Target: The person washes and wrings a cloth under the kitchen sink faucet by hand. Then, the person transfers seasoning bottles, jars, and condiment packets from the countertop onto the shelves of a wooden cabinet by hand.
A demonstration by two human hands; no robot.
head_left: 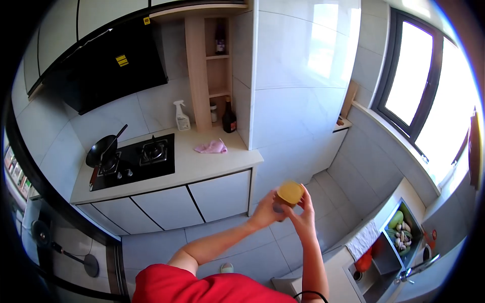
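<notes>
A tall, glossy, pale wall panel (303,101) is standing at the end of a light countertop (197,164), and a dark-framed window (414,70) is letting in light on the right. A black range hood (111,70) is hanging above a black gas cooktop (132,164), which is lying set into the countertop. On the far right, a sink (387,245) is holding green and pale vegetables (400,231) in its upper part, and a white towel (362,239) is draping over the counter edge beside it. A black wok (96,151) is sitting over the cooktop's left burner.

Against the back wall, a white spray bottle (182,118) is standing upright to the left of the wooden shelf unit (198,76), while a dark bottle (229,120) is standing at its foot. A pink cloth (212,147) is lying crumpled in front of them.

Over the floor, the left hand (265,211) and the right hand (303,216) are holding a yellow-topped jar (287,200) between them. The left fingers are curling around its left side; the right thumb and fingers are bending partly closed around the opposite side. Its details are blurring.
</notes>
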